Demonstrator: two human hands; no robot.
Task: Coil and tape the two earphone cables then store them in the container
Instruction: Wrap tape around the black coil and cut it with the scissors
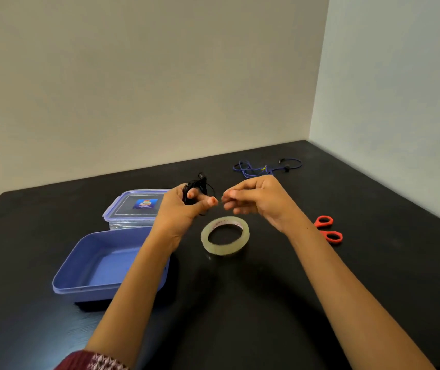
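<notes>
So, far left on the table [347, 276] sits a blue tub [61, 279], open top, nothing in it yet. A lidded box [136, 204] stands just behind it. Left hand [179, 209] is raised above the table w/ fingers & thumb curled round the black cable [196, 185], which is bunched into a rough coil in the fist, a few loops sticking out the top. Tape roll [224, 249] lies flat below & between the hands. Right hand [256, 198] hovers just beside the left thumb, fingertips pinched together; can't tell if a strip of clear tape or a cable end is in that pinch, too small to see. Blue cable [251, 170] lies loose & uncoiled at the back, well apart. Scissors [323, 217] at far right, near the right forearm.

Step in hand, I'd say: binding the black coil. To do it well, grip tight w/ the left so loops don't spring, wrap tape snug across the middle of the bundle, not over plug or buds, then press the end down.
</notes>
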